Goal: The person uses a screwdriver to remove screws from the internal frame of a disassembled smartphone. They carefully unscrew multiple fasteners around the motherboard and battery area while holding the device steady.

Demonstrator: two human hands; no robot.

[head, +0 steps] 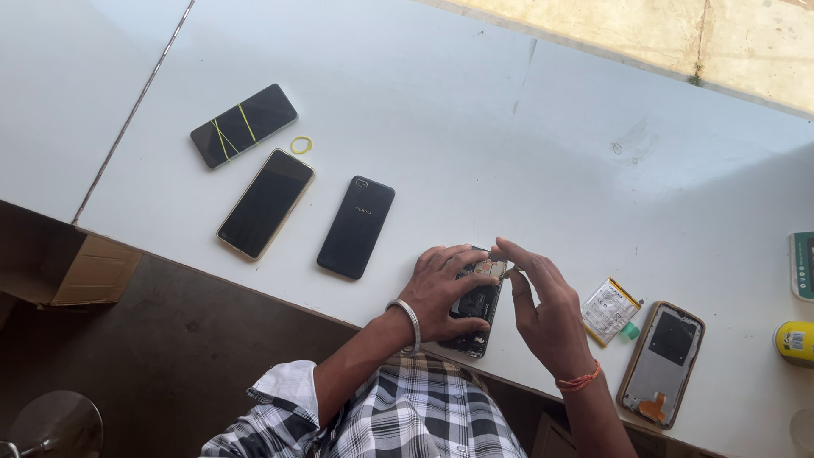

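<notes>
An opened black phone (pixel 476 305) with its inner parts showing lies at the near edge of the white table (pixel 526 144). My left hand (pixel 441 288), with a metal bangle on the wrist, presses down on its left side and grips it. My right hand (pixel 543 305), with an orange thread on the wrist, has its fingertips on the phone's top right corner. Whether a small tool sits in those fingers cannot be told. To the right lie a silver battery (pixel 608 309) and a removed phone back cover (pixel 662 362).
Three more phones lie to the left: one with yellow rubber bands (pixel 243 125), one gold-edged (pixel 266 203), one black, back up (pixel 356 226). A loose yellow rubber band (pixel 301 145) lies nearby. A yellow can (pixel 794 342), a green packet (pixel 803 265) and a cardboard box (pixel 93 271) are around.
</notes>
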